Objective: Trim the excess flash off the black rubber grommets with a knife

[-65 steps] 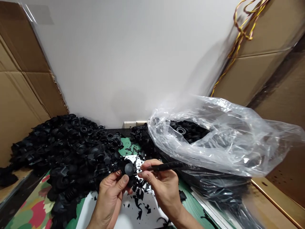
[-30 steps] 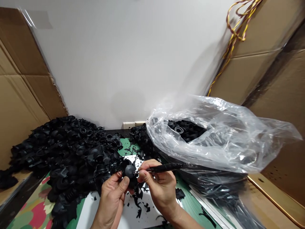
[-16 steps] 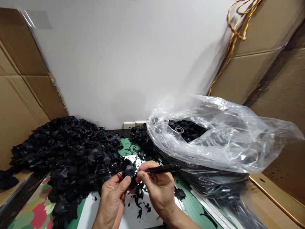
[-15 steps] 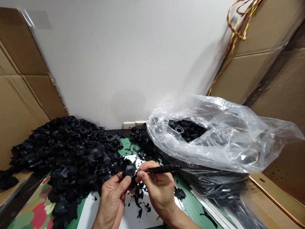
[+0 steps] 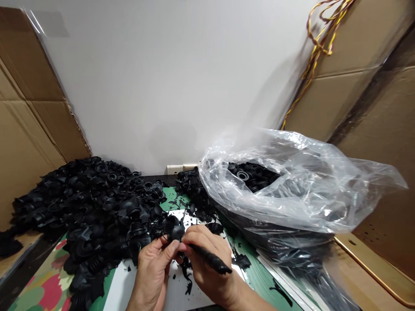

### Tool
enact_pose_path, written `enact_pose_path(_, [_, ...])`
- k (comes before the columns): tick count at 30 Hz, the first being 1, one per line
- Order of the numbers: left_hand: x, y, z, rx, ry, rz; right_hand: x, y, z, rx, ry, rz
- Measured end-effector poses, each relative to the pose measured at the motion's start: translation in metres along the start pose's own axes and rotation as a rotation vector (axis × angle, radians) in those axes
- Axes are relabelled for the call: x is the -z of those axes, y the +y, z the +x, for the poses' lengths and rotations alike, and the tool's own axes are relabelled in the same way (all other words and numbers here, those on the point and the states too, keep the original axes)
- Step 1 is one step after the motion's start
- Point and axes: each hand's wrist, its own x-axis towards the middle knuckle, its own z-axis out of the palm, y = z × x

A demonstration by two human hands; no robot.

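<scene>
Fingers (image 5: 164, 249) of the left hand (image 5: 152, 270) closed around a black rubber bellows boot (image 5: 177, 233), the part held up just above the bench with its domed end left exposed, seemingly for a steady grip and clear access. Fingers (image 5: 197, 238) of the right hand (image 5: 209, 268) also closed, wrapped around the slim black handle of a hand tool (image 5: 212, 260), its near end tucked against the boot and its tip hidden behind the fingers, so any contact impossible to tell. Directly below the hands, black rubber scraps (image 5: 186, 276) scattered over a white sheet (image 5: 121, 287), laid on the green patterned bench (image 5: 48, 293), perhaps to show up the offcuts. Just left of the hands, a heaped pile of similar black bellows boots (image 5: 97, 211), spread along the bench within easy reach. To the right, a clear plastic bag (image 5: 301, 192) with its mouth pulled open, more boots (image 5: 251, 175) visible inside. Behind everything, a white wall (image 5: 162, 86) with cardboard sheets (image 5: 29, 108) propped at the left side and twisted yellow-brown wires (image 5: 319, 39) hanging at the upper right.
</scene>
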Motion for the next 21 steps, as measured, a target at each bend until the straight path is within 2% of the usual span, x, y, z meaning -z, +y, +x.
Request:
enact_pose_path(3, [0.0, -0.003, 0.0, -0.007, 0.005, 0.006, 0.008, 0.009, 0.006, 0.066, 0.096, -0.056])
enact_pose_path(5, [0.001, -0.005, 0.001, -0.006, 0.012, 0.0, 0.012, 0.017, 0.007, 0.001, 0.193, -0.042])
enact_pose_path(7, [0.002, -0.006, 0.001, -0.004, 0.017, -0.008, 0.015, 0.021, 0.006, -0.125, 0.24, 0.043])
enact_pose_path(10, [0.003, -0.004, 0.002, 0.003, 0.014, -0.019, 0.013, 0.02, 0.0, -0.281, 0.218, 0.265])
enact_pose_path(13, [0.002, -0.002, 0.002, 0.014, 0.006, -0.027, 0.008, 0.014, -0.006, -0.337, 0.193, 0.417])
enact_pose_path(21, [0.0, -0.001, 0.002, 0.019, 0.014, -0.053, -0.001, 0.009, -0.009, -0.289, 0.177, 0.387])
